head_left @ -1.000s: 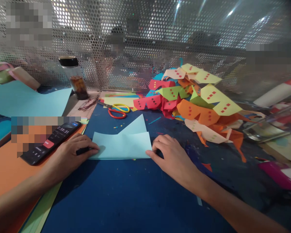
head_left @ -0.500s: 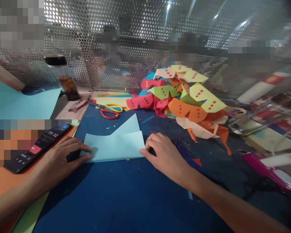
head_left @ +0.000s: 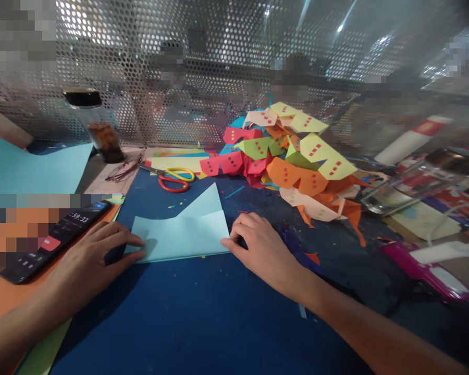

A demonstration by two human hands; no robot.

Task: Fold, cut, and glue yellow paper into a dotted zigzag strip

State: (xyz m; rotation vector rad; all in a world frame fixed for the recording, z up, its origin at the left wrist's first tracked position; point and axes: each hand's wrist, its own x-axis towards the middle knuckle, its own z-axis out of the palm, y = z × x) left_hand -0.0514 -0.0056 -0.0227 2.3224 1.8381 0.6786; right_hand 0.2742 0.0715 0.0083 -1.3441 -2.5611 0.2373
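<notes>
A folded sheet of light-blue paper lies on the dark blue tabletop, one pointed flap rising at its back. My left hand grips its left end between thumb and fingers. At the right end, my right hand pinches the lower corner with thumb and curled fingers. Beyond the paper lie scissors with one yellow and one red handle loop. To the right back is a heap of folded paper figures in red, green, orange, yellow and pale pink, with small squares on them.
A phone rests on orange paper at left. Behind it stand a bottle of dark liquid and a large light-blue sheet. A glass jar and a magenta device are at right. A perforated metal panel closes the back.
The whole view has shifted slightly, so things appear a little further left. Both hands keep the same hold on the folded blue paper.
</notes>
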